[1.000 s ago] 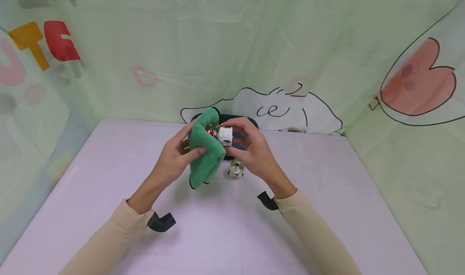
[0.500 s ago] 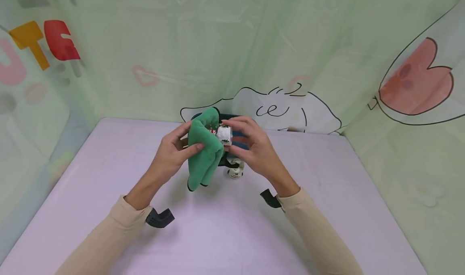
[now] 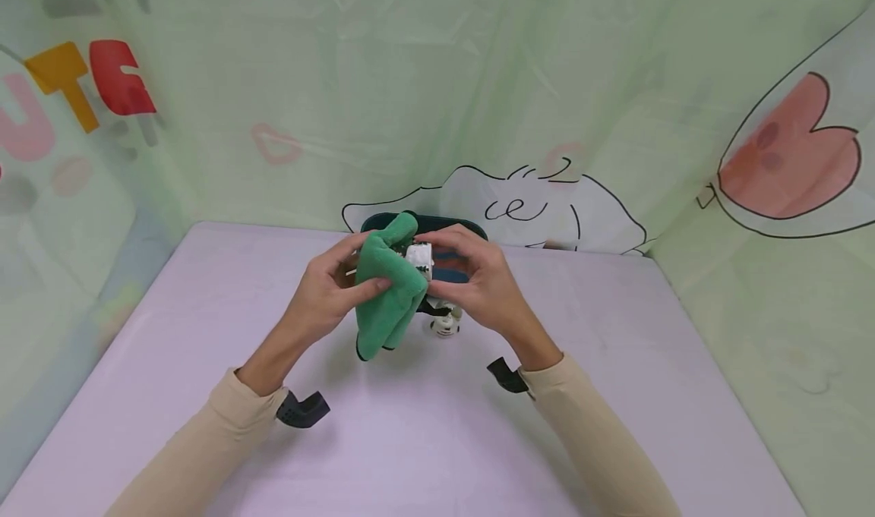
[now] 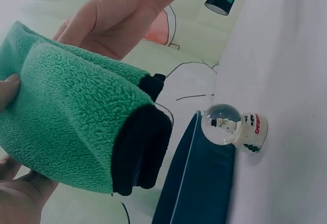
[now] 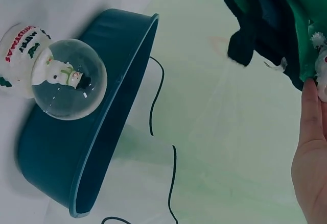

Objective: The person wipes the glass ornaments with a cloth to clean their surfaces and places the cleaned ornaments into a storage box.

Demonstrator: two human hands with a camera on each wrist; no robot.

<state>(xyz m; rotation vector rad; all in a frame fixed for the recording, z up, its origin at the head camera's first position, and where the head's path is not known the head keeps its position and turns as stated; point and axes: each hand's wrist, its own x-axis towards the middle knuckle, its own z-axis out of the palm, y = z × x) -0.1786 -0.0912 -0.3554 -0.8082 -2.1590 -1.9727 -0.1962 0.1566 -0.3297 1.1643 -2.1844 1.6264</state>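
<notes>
My left hand (image 3: 324, 289) pinches a folded green cloth (image 3: 386, 297) with dark edging, thumb in front. The cloth wraps round the far part of a small snow globe (image 3: 419, 257) held sideways. My right hand (image 3: 481, 282) grips that globe's white base between thumb and fingertips. Cloth covers most of its ball. Below the hands, a second snow globe (image 4: 250, 132) stands upright on the table; its clear ball with a snowman inside shows in both wrist views.
A dark teal bin (image 5: 56, 152) stands just behind the standing globe, near the table's back edge, partly hidden by the hands in the head view. A printed curtain (image 3: 307, 107) rises behind the table (image 3: 410, 441). Black wrist-camera mounts (image 3: 303, 409) stick out from both sleeves.
The cloth has shifted slightly over the held snow globe, and less of its red detail shows now. The base has turned a little in my right fingers. Both hands stay in nearly the same place.
</notes>
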